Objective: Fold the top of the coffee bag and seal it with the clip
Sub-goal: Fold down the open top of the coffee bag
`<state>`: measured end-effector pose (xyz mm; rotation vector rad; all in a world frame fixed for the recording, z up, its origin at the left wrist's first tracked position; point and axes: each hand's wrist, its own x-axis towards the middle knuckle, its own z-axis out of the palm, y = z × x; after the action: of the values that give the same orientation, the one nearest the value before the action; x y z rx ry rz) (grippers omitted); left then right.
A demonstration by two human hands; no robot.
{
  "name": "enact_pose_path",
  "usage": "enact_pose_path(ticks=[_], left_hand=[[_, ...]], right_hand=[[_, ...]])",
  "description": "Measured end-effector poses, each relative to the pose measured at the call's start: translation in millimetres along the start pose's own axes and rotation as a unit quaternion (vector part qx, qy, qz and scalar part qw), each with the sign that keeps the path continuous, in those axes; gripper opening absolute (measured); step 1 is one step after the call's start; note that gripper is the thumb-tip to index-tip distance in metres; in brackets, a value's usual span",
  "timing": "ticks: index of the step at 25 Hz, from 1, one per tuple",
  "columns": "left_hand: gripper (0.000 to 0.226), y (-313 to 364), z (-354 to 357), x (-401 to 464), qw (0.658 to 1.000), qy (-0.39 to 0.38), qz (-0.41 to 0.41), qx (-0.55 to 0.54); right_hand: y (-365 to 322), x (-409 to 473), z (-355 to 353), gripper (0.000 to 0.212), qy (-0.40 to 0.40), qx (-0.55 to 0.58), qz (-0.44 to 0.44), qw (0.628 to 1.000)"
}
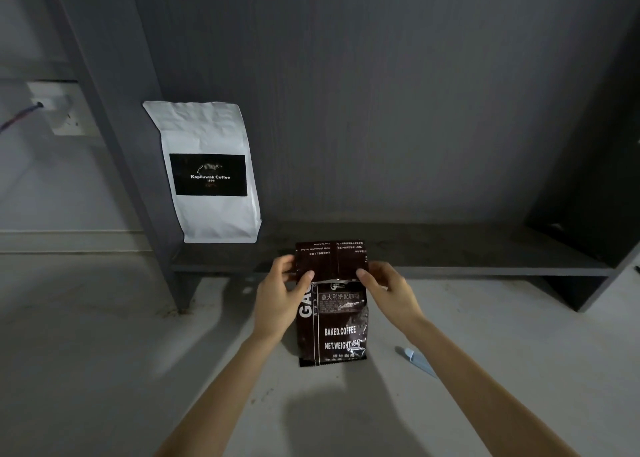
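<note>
A dark brown coffee bag (337, 328) with white lettering stands on the pale surface in the middle of the head view. Its top part is folded over toward me, so the print on the flap reads upside down. My left hand (280, 294) pinches the left end of that folded flap. My right hand (386, 288) pinches the right end. A light blue clip (414, 359) lies on the surface to the right of the bag, partly hidden by my right forearm, and neither hand touches it.
A white coffee bag (207, 172) with a black label stands on a low dark shelf (450, 259), leaning against the dark back panel. A wall socket (59, 110) with a cable sits at the far left. Pale floor spreads around the brown bag.
</note>
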<state>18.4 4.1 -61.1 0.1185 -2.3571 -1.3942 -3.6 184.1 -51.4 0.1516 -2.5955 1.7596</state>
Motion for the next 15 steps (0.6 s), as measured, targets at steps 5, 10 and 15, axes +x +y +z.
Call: enact_pose_path(ticks=[5,10,15], left_hand=[[0.060,2,-2,-4,0.994,0.004,0.057,0.098],[0.058,11,-3,-8,0.989,0.005,0.080,0.128],[0.059,4,1,-17,0.994,-0.016,0.057,0.097]], right_hand=[[2,-5,-3,0.034,0.009,-0.015,0.007,1.000],[15,-10,-11,0.032,0.012,-0.038,0.028,0.999],[22,-16,-17,0.027,0.015,-0.034,0.040,0.998]])
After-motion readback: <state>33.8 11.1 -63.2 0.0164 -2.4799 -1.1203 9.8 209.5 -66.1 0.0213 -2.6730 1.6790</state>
